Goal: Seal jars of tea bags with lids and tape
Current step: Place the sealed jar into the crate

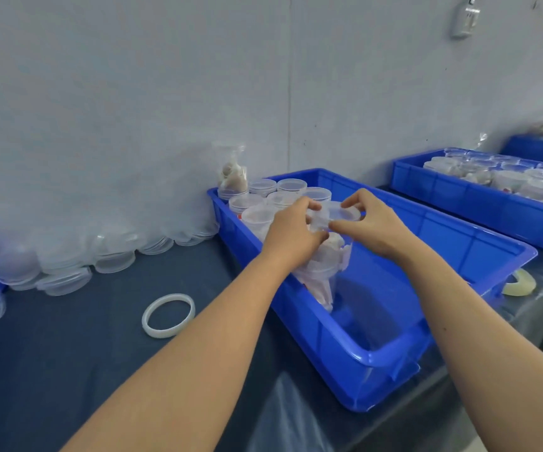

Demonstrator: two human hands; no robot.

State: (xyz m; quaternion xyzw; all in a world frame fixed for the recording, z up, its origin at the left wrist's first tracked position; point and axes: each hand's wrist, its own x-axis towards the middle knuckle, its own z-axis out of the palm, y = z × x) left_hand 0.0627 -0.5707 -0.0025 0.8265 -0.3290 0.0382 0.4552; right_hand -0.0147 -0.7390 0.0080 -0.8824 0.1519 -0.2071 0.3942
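Note:
I hold a clear plastic jar [325, 272] full of tea bags over the middle of a blue crate [377, 360]. A clear lid [341, 213] sits on top of the jar. My left hand [293, 230] grips the jar's neck and the lid's left edge. My right hand [367, 223] pinches the lid's right rim between thumb and fingers. Several lidded jars [276, 197] stand in the crate's far end. A roll of clear tape [169, 314] lies flat on the dark table, left of my left forearm.
A heap of loose clear lids [77, 252] lies along the wall at left. A bag of tea bags [233, 177] leans behind the crate. A second blue crate [478, 203] with jars stands at right, and another tape roll [521, 283] lies between the crates.

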